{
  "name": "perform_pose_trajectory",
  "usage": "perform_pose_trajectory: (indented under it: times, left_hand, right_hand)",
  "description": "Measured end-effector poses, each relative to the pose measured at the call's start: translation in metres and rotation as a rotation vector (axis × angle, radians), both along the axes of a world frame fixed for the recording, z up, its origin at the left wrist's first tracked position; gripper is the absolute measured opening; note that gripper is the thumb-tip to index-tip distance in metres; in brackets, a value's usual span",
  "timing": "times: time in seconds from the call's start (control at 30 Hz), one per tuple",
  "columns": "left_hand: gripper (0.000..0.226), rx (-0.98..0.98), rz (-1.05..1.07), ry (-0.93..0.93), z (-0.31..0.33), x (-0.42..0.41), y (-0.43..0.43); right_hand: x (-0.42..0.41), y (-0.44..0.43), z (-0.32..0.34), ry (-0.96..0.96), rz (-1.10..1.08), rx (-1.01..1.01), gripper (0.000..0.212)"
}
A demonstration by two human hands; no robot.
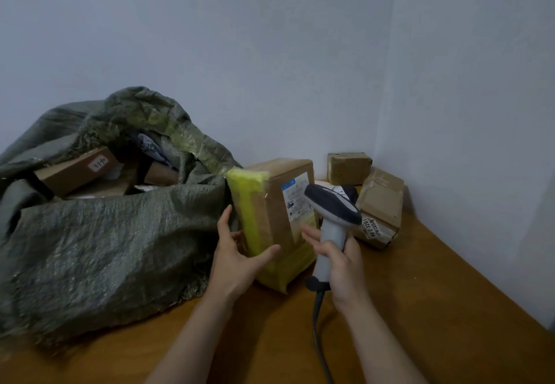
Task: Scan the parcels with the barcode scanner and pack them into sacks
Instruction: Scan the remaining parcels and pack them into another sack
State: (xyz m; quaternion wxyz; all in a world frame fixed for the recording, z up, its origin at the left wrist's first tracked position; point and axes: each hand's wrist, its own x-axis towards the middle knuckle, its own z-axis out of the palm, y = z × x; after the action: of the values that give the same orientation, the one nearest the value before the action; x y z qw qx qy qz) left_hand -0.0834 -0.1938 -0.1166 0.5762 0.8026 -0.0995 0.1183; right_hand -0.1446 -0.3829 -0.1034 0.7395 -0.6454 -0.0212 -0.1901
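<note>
Left hand (237,259) is spread wide, thumb on the yellow-taped edge of the parcel (270,218), fingers up its left side. Right hand (342,266) is wrapped round the barcode scanner (332,203) handle (index finger sticking out). The parcel stands upright on the table (420,293), just beside the sack (105,233).

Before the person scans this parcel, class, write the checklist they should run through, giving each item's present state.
1. Right hand holds the barcode scanner: ok.
2. Left hand steadies the parcel upright on the table: ok.
3. Label faces the barcode scanner: ok.
4. Sack mouth open beside the parcel: ok.
5. Scan already registered: cannot tell.
</note>
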Motion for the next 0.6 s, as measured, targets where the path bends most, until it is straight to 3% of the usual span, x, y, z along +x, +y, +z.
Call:
perform_pose_trajectory:
  times: [0.23,0.33,0.47,0.6]
  left_hand:
    - [0.117,0.124,0.050,-0.152,0.102,0.021,-0.003]
    - [0.108,0.449,0.059,-0.137,0.148,0.035,-0.020]
    - [0.102,1.019,0.058,0.044,0.171,0.057,-0.036]
    - [0.095,1.144,0.129,0.117,0.172,0.063,-0.033]
  right_hand:
    - [-0.005,0.006,0.004,0.046,0.038,0.101,0.052]
    - [-0.009,0.009,0.006,0.067,0.048,0.160,0.035]
    - [-0.012,0.005,0.010,0.109,0.050,0.283,0.027]
    - [-0.011,0.003,0.010,0.077,0.081,0.353,0.033]
